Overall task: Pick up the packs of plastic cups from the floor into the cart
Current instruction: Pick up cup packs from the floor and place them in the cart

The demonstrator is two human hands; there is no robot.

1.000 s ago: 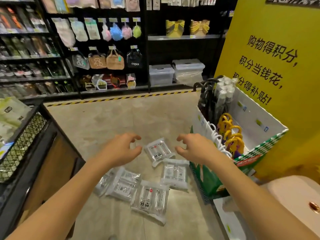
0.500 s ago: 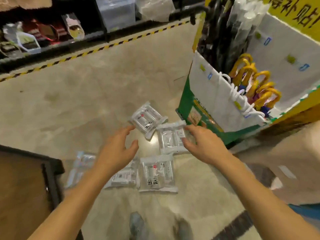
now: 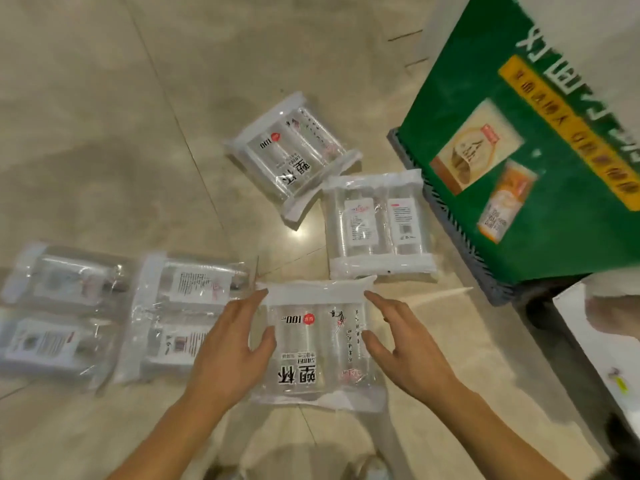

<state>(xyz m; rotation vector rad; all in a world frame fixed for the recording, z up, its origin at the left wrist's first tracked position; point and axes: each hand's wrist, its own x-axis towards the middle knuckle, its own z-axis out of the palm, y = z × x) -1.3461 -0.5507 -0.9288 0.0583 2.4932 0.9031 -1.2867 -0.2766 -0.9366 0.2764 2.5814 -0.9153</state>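
Several clear packs of plastic cups lie on the tiled floor. The nearest pack (image 3: 311, 344) lies between my two hands. My left hand (image 3: 228, 355) touches its left edge, with the thumb resting on top. On its right edge sits my right hand (image 3: 405, 351), fingers straight and thumb on the wrapper. A second pack (image 3: 377, 223) lies just beyond, and a third (image 3: 291, 150) further away, turned at an angle. Two more packs, one (image 3: 187, 317) beside my left hand and one (image 3: 59, 306) at the left edge, lie side by side. The cart is out of view.
A green and white cardboard display box (image 3: 519, 150) stands on the floor at the right, close to the second pack. A white object (image 3: 595, 341) sits at the right edge. My feet show at the bottom of the view.
The view has dropped close to the floor. Both hands came down from above the packs and now touch the sides of the nearest pack.
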